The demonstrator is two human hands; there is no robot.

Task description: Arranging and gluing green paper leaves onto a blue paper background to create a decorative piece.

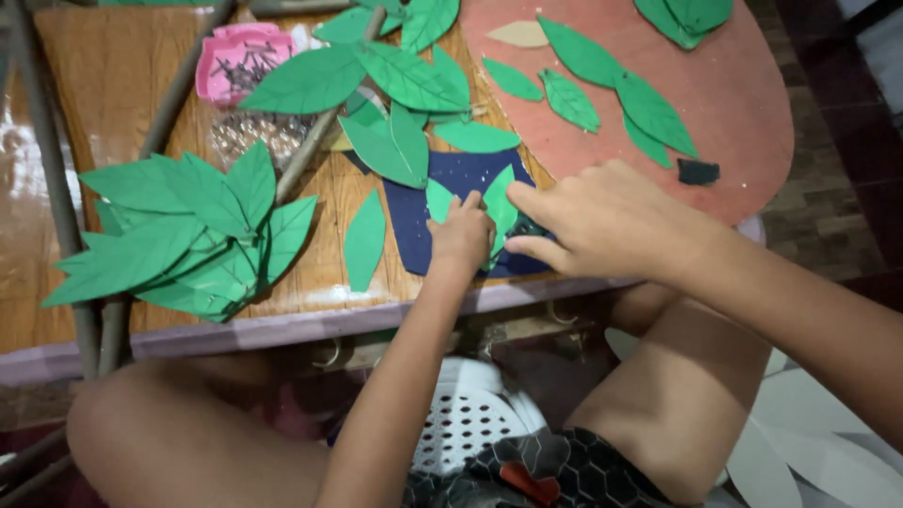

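My left hand [461, 235] rests on a dark blue sheet [451, 179] near the table's front edge, fingers pressing a small green paper leaf [499, 202] that pokes up between my two hands. My right hand [593, 221] lies just right of it, thumb and forefinger pinched at the leaf's lower edge, where a small dark object sits hidden between the hands. A second small green leaf piece [438, 199] lies on the blue sheet beside my left hand.
A branch with many green paper leaves [179, 235] lies at left, more leaves [376, 85] at the top. A pink tray of small dark pins [240, 61] stands at the back. Loose leaves [602, 85] and a small black piece [698, 171] lie on a reddish oval board [743, 113].
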